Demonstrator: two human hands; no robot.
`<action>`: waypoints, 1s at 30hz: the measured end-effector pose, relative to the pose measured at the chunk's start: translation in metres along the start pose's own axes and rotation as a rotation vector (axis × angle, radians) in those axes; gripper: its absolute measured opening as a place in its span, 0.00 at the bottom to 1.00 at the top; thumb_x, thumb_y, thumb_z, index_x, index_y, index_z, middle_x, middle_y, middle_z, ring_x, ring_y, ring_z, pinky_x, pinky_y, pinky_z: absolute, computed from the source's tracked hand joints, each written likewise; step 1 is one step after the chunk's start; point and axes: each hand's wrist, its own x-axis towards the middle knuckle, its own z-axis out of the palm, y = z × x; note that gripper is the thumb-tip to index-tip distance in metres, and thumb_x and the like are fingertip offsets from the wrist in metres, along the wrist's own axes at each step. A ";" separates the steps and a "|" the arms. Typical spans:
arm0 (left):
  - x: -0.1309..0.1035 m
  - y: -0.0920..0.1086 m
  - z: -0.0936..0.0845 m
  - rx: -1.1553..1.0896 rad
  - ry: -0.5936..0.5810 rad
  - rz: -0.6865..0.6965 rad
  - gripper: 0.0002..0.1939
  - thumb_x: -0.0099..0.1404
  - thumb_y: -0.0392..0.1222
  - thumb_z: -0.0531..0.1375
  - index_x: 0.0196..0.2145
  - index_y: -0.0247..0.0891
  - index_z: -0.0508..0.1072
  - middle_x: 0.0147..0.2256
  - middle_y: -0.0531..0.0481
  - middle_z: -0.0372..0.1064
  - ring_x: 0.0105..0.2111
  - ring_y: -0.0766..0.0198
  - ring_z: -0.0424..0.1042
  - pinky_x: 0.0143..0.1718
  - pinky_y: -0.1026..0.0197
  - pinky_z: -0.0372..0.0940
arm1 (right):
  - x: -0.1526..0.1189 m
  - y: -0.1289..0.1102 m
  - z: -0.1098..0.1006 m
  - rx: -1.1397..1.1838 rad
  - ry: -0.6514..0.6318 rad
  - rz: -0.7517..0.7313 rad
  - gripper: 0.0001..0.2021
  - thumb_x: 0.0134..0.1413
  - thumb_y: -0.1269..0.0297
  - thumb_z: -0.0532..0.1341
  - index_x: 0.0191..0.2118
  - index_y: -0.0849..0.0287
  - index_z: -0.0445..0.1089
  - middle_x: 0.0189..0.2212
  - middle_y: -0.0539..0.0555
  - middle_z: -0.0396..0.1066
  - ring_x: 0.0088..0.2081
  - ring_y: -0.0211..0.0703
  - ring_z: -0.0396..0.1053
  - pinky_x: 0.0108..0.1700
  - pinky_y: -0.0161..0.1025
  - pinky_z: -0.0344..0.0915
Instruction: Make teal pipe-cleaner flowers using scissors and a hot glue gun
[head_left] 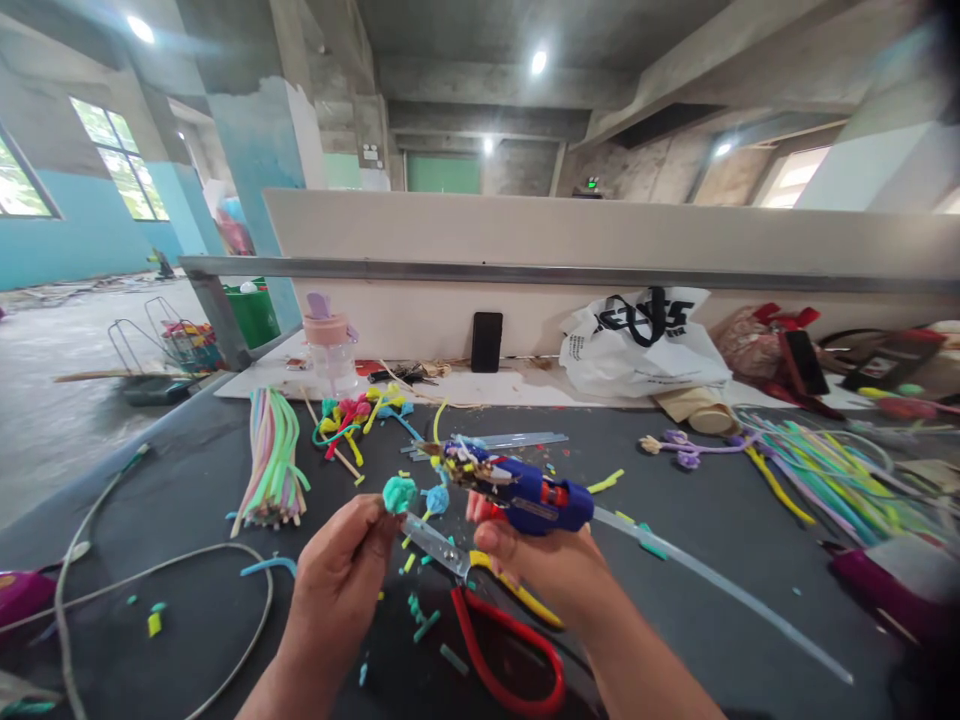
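Between the thumb and fingers of my left hand (341, 565) is a teal fuzzy ball (400, 494), held up over the table. My right hand (540, 555) is wrapped round a blue glue gun (536, 495), whose messy nozzle points left toward the ball without touching it. A long clear glue stick (720, 585) sticks out of the gun's back end. Below the hands lie scissors with red handles (510, 650), partly hidden. A light blue fuzzy ball (436, 500) sits behind the scissor blades.
A bundle of pastel fuzzy stems (274, 460) and a grey cable (259, 620) lie at left. Behind stand a pink-lidded bottle (330, 350), a black phone (487, 342) and a white bag (645, 345). More stems (832, 470) lie at right; teal and yellow scraps are scattered.
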 end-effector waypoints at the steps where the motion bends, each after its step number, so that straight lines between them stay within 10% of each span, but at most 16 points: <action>1: 0.000 0.002 0.001 0.030 -0.020 0.033 0.09 0.63 0.37 0.54 0.25 0.37 0.66 0.21 0.56 0.56 0.21 0.71 0.56 0.22 0.69 0.55 | 0.000 0.001 0.004 0.066 0.007 0.001 0.16 0.38 0.55 0.68 0.33 0.59 0.70 0.28 0.53 0.73 0.24 0.40 0.69 0.27 0.37 0.67; 12: -0.006 0.006 0.008 0.162 -0.142 0.316 0.07 0.62 0.29 0.53 0.32 0.39 0.67 0.29 0.52 0.67 0.30 0.68 0.69 0.32 0.70 0.64 | -0.001 -0.003 0.026 0.117 0.066 -0.097 0.14 0.35 0.70 0.68 0.32 0.57 0.65 0.28 0.48 0.68 0.30 0.41 0.67 0.33 0.37 0.67; 30: -0.005 0.009 0.010 0.099 -0.197 0.210 0.07 0.63 0.32 0.53 0.28 0.38 0.66 0.27 0.52 0.67 0.27 0.68 0.67 0.30 0.68 0.62 | 0.001 0.000 0.021 -0.034 0.037 -0.015 0.11 0.39 0.61 0.67 0.32 0.57 0.71 0.29 0.50 0.73 0.34 0.45 0.71 0.38 0.41 0.68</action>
